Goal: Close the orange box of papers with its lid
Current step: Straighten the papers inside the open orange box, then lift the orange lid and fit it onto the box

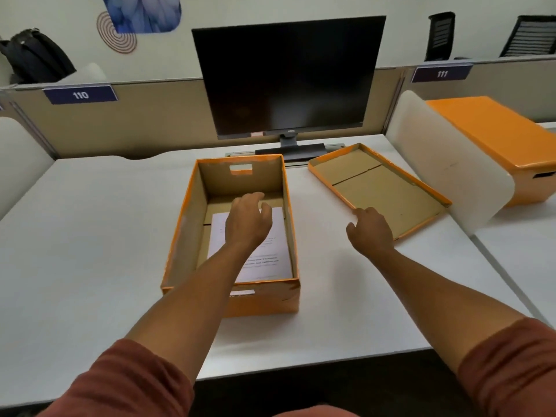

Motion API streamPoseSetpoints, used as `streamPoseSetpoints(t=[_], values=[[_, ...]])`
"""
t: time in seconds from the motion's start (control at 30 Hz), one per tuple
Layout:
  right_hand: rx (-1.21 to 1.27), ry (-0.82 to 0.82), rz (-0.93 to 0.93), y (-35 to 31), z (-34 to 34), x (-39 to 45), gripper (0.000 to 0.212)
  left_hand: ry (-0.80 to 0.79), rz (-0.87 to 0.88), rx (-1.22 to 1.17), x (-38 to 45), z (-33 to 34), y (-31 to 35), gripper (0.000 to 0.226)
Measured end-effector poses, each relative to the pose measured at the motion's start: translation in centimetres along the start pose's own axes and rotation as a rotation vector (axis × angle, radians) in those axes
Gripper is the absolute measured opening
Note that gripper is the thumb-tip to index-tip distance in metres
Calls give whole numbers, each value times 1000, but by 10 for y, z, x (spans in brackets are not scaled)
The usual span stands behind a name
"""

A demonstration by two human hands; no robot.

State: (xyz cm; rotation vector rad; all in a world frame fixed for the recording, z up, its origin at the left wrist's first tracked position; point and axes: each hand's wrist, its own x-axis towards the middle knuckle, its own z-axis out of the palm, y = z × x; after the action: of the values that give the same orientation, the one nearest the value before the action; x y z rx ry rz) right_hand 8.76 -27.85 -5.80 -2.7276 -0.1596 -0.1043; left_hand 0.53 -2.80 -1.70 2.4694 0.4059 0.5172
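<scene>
White office desk [90, 236], dark monitor [288, 76]

- The left arm [210, 275] hides part of the papers [279, 236]; their print is too blurred to read.
- The second box [496, 139] is cut off at the right edge.

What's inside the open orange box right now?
A stack of printed papers lies on the floor of the orange box. The left hand hovers over it, hiding part of the top sheet; anything beneath the stack is hidden.
</scene>
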Motion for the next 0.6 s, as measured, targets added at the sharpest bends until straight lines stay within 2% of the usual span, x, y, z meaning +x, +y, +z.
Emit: streamPoseSetpoints(t=[0.13,0.33,0.6], values=[[-141,-14,-7,23,2,19,30,0,44,-34,18,20,20,37],[-117,-67,-15,45,11,40,34,-13,92,11,41,44,31,35],[-168,-119,-25,68,21,46,33,76,137,-27,53,50,45,33]])
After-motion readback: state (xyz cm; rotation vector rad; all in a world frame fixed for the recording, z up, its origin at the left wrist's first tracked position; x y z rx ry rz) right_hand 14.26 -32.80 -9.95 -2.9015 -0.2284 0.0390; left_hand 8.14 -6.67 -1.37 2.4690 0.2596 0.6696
